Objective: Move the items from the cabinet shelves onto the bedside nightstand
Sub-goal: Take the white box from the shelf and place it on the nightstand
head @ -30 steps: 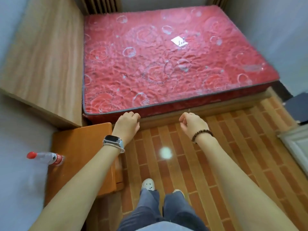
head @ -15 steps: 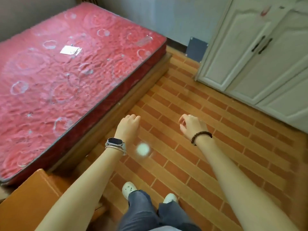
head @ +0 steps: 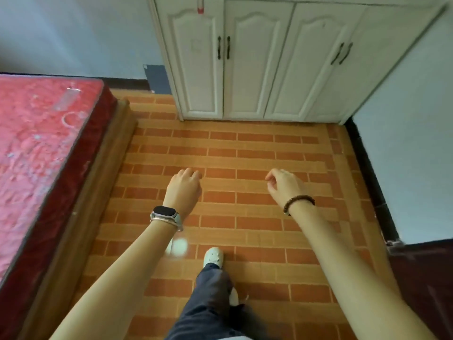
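While the red mattress (head: 36, 153) lies at left, the left hand (head: 183, 190) and right hand (head: 284, 185) hang loosely curled and empty over the brick-pattern floor (head: 245, 148); the white cabinet (head: 257, 60) stands far ahead, doors closed.

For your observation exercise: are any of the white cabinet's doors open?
No: all the doors of the white cabinet sit flush and shut.

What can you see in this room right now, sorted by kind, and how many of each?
Cabinet doors: 4, all shut
Door handles: 4
Beds: 1, with a red mattress
Hands: 2, the left hand and right hand, both empty
Wrist items: 2, a watch and a bead bracelet
Shoes: 2
Total: 15
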Action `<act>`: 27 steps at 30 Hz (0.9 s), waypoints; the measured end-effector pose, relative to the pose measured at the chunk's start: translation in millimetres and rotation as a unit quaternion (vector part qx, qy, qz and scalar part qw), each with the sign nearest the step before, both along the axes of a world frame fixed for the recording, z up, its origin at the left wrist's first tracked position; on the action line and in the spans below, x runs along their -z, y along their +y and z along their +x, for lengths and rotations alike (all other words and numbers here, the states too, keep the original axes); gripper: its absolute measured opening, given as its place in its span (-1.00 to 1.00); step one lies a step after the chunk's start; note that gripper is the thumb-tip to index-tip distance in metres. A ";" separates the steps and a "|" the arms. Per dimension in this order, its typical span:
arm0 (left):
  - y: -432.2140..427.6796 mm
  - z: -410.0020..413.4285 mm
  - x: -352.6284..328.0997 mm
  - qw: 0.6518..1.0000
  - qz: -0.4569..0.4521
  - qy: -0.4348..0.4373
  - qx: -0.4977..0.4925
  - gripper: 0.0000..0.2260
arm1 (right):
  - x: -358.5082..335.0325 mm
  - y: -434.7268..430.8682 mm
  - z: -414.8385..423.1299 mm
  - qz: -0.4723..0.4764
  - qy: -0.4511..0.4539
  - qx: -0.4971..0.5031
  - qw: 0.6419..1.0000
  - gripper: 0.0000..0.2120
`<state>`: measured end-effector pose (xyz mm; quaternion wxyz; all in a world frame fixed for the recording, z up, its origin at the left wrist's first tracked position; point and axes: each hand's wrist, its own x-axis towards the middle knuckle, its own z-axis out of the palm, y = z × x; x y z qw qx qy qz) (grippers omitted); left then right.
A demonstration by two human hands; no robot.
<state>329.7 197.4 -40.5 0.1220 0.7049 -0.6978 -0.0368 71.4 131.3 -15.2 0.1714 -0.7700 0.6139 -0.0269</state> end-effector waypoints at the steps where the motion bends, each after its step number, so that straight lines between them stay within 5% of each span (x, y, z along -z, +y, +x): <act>1: -12.4 -8.5 0.8 1.000 0.001 0.000 0.016 -0.84 | 1.3 -3.2 -12.5 0.004 -0.005 0.019 1.000 -0.86; 9: -119.6 -59.3 3.7 0.992 -0.010 0.016 0.122 -0.86 | 1.6 -52.4 -71.6 0.012 0.000 0.140 0.990 -0.88; 27: -321.8 -146.6 -19.0 0.975 -0.011 -0.002 0.222 -0.80 | -12.4 -194.1 -155.2 -0.032 -0.036 0.232 0.971 -0.86</act>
